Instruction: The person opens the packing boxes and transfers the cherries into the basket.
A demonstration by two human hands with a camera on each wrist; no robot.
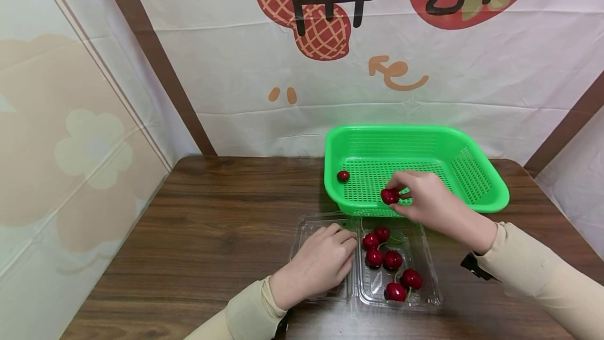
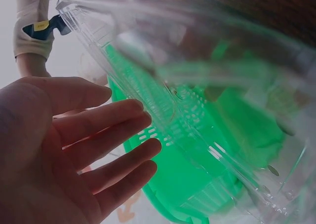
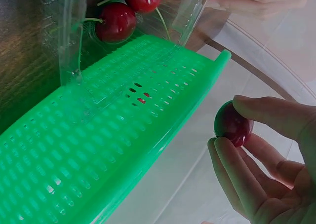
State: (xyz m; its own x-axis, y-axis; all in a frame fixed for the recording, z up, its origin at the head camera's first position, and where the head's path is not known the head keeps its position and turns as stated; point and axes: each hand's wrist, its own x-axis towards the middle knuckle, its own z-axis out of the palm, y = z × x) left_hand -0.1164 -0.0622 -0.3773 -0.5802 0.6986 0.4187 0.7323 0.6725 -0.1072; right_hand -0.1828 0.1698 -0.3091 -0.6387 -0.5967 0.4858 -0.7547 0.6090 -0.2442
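Note:
My right hand (image 1: 427,201) pinches a dark red cherry (image 1: 389,196) between thumb and fingertips, above the near rim of a green perforated basket (image 1: 495,190). In the right wrist view the held cherry (image 3: 234,124) shows no stem. Another cherry (image 1: 343,176) lies in the basket's left part. In front of the basket stands an opened clear plastic clamshell box (image 1: 431,279); its right half holds several cherries (image 1: 393,260), some with stems. Over its left half is my left hand (image 1: 321,261). The left wrist view shows that hand's fingers (image 2: 106,135) loosely extended, holding nothing, beside the clear plastic.
The brown wooden table (image 1: 203,245) extends left of the box. A white printed cloth (image 1: 236,67) hangs behind the table and the basket. A green leaf (image 1: 395,240) lies among the boxed cherries.

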